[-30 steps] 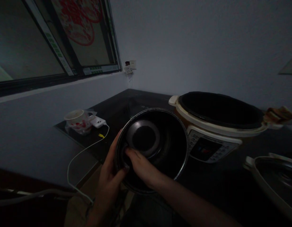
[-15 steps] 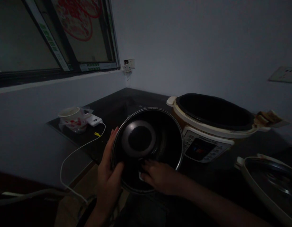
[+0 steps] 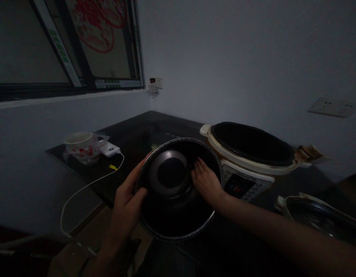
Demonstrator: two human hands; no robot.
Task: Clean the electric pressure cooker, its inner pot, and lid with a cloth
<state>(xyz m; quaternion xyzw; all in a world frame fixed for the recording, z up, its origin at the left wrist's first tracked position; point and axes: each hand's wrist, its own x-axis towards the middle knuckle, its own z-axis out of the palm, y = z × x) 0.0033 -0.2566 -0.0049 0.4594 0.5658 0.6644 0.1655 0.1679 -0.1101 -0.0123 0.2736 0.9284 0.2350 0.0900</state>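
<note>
I hold a dark inner pot [image 3: 178,215] tilted toward me, its round bottom facing the camera. My left hand [image 3: 126,200] grips the pot's left rim, thumb inside and fingers behind. My right hand [image 3: 205,182] is inside the pot against its right inner wall, fingers curved and pressed to the surface; whether it holds a cloth is too dark to see. Just behind the pot stands the open electric pressure cooker [image 3: 247,159] with a control panel on its front.
A cooker lid [image 3: 319,217] lies at the right on the black counter [image 3: 143,129]. At the left sit a cup in a plastic bag [image 3: 79,146] and a white charger block [image 3: 110,149] with its cable hanging off the edge. A window is above left.
My right hand has slid from the pot's lower inner wall up to its right inner wall. The pot stayed tilted in my left hand. The view shifted slightly.
</note>
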